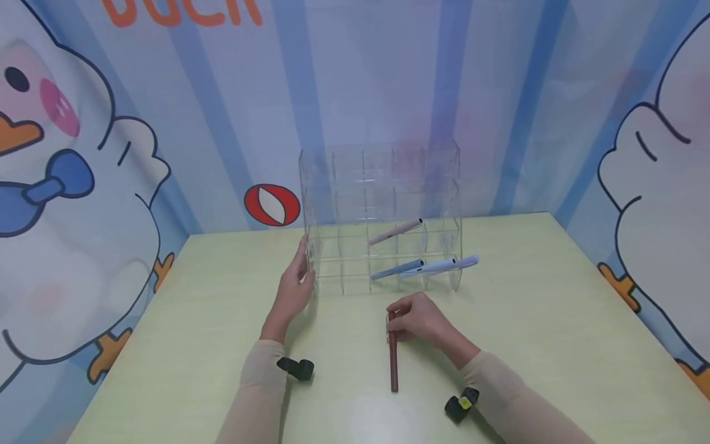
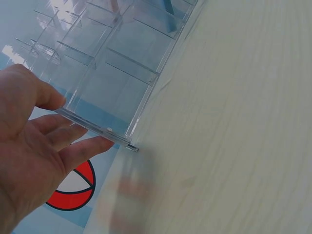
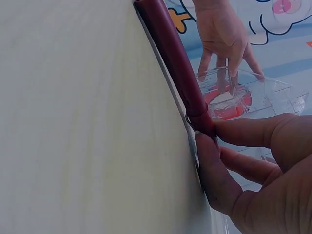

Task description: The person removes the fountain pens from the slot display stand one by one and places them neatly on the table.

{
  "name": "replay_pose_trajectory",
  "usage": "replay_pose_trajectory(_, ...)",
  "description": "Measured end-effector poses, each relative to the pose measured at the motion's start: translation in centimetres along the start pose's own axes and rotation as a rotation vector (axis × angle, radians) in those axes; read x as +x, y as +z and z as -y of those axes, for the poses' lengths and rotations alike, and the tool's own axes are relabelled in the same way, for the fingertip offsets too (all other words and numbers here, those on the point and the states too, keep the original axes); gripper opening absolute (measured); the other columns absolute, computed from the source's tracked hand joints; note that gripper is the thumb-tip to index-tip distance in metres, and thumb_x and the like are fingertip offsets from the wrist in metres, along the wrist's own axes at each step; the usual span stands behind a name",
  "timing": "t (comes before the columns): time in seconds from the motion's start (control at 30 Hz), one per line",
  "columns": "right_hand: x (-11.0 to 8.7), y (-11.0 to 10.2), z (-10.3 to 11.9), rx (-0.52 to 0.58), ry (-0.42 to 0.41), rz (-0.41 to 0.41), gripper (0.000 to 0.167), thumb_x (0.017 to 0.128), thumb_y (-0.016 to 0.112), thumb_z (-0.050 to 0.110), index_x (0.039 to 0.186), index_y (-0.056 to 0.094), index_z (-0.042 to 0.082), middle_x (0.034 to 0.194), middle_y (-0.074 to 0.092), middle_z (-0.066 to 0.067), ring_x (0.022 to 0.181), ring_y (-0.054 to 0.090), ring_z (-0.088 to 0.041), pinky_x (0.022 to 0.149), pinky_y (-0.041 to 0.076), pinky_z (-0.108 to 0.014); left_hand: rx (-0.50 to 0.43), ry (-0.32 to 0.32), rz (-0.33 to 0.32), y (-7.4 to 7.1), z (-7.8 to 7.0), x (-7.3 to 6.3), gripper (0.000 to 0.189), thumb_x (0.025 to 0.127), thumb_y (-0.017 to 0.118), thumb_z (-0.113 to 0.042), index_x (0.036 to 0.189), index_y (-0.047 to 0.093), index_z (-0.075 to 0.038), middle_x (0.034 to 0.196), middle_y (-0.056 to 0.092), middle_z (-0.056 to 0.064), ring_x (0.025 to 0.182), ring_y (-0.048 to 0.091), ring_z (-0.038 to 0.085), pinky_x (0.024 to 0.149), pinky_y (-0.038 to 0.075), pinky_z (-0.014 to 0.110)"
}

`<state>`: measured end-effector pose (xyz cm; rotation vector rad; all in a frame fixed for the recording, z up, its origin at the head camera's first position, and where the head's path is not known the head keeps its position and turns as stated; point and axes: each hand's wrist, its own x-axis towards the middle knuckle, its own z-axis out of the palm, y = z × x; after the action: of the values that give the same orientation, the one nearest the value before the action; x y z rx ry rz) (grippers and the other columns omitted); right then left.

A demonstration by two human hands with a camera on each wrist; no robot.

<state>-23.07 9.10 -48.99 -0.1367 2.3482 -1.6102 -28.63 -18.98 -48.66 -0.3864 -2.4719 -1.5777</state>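
Observation:
A clear acrylic pen rack (image 1: pixel 333 258) with several tiers stands at the back of the table. My left hand (image 1: pixel 293 290) grips its left side panel (image 2: pixel 92 127), thumb on one face and fingers on the other. In front of the rack, my right hand (image 1: pixel 418 317) pinches a dark red pen (image 1: pixel 394 370) near its far end. The right wrist view shows thumb and fingertips around the pen's narrower part, with its thick barrel (image 3: pixel 173 53) close over the tabletop. A pale pinkish pen (image 1: pixel 396 231) lies in the rack above a dark blue pen (image 1: pixel 396 269).
A light blue pen (image 1: pixel 429 267) and a lavender pen (image 1: pixel 468 261) lie at the rack's lower right, the latter jutting past its side. The pale table (image 1: pixel 166 370) ends at a printed cartoon backdrop (image 1: pixel 377 74) that rises behind and on both sides.

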Motion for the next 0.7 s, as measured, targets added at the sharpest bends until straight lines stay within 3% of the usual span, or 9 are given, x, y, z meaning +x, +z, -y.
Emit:
replay_pose_trajectory(0.2, -0.19, 0.26, -0.1, 0.02, 0.014, 0.004, 0.032, 0.082, 0.073, -0.006, 0.114, 0.07, -0.008, 0.084, 0.068, -0.012, 0.064, 0.071, -0.024, 0.059, 0.06, -0.036, -0.005, 0.024, 0.005, -0.07, 0.15, -0.06, 0.073, 0.103, 0.045, -0.005, 0.163, 0.008, -0.023, 0.163, 0.024, 0.011, 0.14, 0.039, 0.036, 0.113, 0.031, 0.055)
replay_pose_trajectory(0.7, -0.18, 0.5, -0.24, 0.033, 0.008, 0.014, 0.027, 0.084, 0.07, -0.007, 0.111, 0.07, -0.009, 0.083, 0.068, -0.012, 0.067, 0.071, -0.023, 0.06, 0.06, -0.036, -0.009, -0.001, 0.008, -0.05, -0.02, -0.13, 0.073, 0.103, 0.045, -0.005, 0.163, 0.009, -0.028, 0.164, 0.022, 0.007, 0.142, 0.037, 0.034, 0.114, 0.031, 0.05)
